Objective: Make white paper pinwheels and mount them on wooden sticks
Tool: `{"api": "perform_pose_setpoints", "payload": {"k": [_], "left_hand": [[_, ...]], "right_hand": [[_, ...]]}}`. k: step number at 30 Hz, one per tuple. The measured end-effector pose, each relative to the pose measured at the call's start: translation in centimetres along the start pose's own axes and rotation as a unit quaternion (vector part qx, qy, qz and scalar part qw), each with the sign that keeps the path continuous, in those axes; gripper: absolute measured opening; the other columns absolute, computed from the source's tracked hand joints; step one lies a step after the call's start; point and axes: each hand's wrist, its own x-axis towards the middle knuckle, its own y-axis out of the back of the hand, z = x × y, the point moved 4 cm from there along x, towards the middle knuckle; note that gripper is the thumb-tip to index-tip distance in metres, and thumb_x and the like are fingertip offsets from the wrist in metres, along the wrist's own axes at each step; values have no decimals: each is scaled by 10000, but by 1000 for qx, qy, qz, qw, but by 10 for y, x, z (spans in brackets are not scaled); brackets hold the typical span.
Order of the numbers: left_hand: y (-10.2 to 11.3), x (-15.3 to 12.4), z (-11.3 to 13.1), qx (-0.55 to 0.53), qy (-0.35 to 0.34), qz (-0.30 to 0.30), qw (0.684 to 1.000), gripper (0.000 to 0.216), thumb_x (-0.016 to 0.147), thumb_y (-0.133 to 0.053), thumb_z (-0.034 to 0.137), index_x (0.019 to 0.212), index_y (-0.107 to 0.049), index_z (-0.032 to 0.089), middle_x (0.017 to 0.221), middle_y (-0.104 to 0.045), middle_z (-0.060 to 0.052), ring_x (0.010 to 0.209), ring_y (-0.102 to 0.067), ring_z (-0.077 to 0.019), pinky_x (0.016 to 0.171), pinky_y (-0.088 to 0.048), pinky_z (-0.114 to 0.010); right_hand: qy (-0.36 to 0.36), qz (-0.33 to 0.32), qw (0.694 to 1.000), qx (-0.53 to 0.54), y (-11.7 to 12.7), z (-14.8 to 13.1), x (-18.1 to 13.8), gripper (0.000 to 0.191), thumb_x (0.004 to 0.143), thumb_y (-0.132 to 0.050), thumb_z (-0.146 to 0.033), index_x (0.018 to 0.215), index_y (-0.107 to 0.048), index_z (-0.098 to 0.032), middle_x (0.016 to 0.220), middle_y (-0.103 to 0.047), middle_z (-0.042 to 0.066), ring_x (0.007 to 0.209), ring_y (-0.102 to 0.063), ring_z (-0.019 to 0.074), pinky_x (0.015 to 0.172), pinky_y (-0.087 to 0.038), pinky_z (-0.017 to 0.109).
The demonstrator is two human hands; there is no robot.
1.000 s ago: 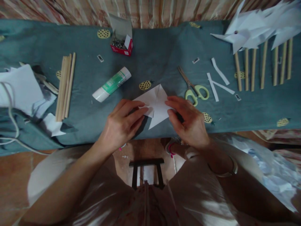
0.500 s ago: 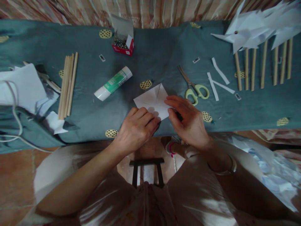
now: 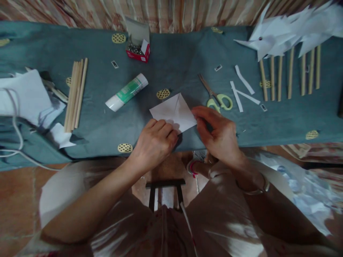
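Observation:
A folded square of white paper (image 3: pixel 174 111) lies near the table's front edge, with crease lines meeting near its middle. My left hand (image 3: pixel 157 141) has its fingers curled over the paper's near left edge. At the right corner, my right hand (image 3: pixel 215 130) pinches the paper between thumb and forefinger. Just beyond that hand lie green-handled scissors (image 3: pixel 224 101), blades pointing away. A glue stick (image 3: pixel 127 92) with a green label rests to the left of the paper.
Wooden sticks (image 3: pixel 76 94) and loose white paper (image 3: pixel 26 96) lie on the left. An opened red box (image 3: pixel 138 53) of small metal pieces stands at the back. Paper strips (image 3: pixel 236 96) lie right of the scissors, with paper pinwheels (image 3: pixel 281 32) on sticks beyond. A white cable (image 3: pixel 18 132) crosses the left edge.
My right hand has shifted from lying over the paper's right side to pinching its right corner. My left hand stays on the near edge. The view has moved slightly.

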Motion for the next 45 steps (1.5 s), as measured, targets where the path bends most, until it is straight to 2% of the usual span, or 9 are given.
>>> {"api": "perform_pose_setpoints", "payload": {"k": [6,10,13,16,19,23,31,37,45], "left_hand": [[0,-2,0,12,-5,4,1000,223,963,-540,163,772,-655,149,761,-686,-43,707,-581,-196,632,-374,-352],[5,-10,-7,-10,-13,-2,1000,178,969,-538,165,848,-668,144,816,-716,-46,724,-615,-177,649,-408,-330],[10,-16,-12,-26,-20,5,999,131,960,-551,146,951,-677,114,859,-737,-60,746,-643,-180,667,-444,-323],[13,-21,-13,-34,-18,11,999,130,957,-553,138,967,-679,107,883,-748,-70,769,-660,-187,691,-471,-323],[13,-23,-11,-37,-20,6,999,137,961,-550,143,945,-682,111,900,-754,-77,794,-672,-198,699,-484,-329],[12,-23,-10,-37,-17,3,999,131,952,-557,135,919,-681,110,895,-758,-78,797,-676,-210,696,-488,-341],[6,-26,0,-126,0,30,992,162,947,-598,158,1102,-634,126,998,-761,-81,886,-686,-203,737,-521,-329],[1,-24,4,-181,27,47,982,185,943,-597,120,1127,-613,110,949,-751,-77,883,-692,-186,760,-544,-309],[-1,-25,3,-212,31,33,976,213,954,-573,112,1149,-647,155,1009,-753,-74,908,-689,-170,779,-558,-305]], "right_hand": [[-3,-10,1000,1,7,5,-1,350,864,-488,-62,1084,-697,-236,1147,-746,77,1091,-695,229,976,-558,434],[11,-77,996,35,10,7,-2,412,806,-507,-10,1091,-704,-233,1226,-722,68,1168,-669,237,1033,-527,467],[23,-127,989,67,9,5,-4,367,809,-598,-41,1091,-705,-250,1263,-703,57,1189,-653,233,1047,-521,448],[44,-141,986,75,5,0,-7,271,829,-664,-89,1053,-711,-235,1193,-721,62,1144,-658,228,1016,-531,430],[53,-146,984,85,1,-2,-8,194,852,-665,-110,966,-720,-257,1129,-729,31,1085,-667,216,970,-541,423],[56,-164,980,96,-3,-4,-8,191,865,-642,-107,905,-722,-276,1135,-716,13,1079,-663,207,968,-527,421],[44,-164,981,92,-8,-3,-13,140,904,-638,-170,826,-705,-265,1110,-715,12,1039,-652,195,961,-512,412],[51,-161,983,78,-9,-5,-11,108,897,-654,-184,833,-699,-257,1099,-732,28,1025,-668,203,950,-522,429],[17,-101,992,71,-13,-5,-13,104,865,-671,-158,807,-687,-243,1060,-735,37,1016,-681,216,932,-528,432]]}}
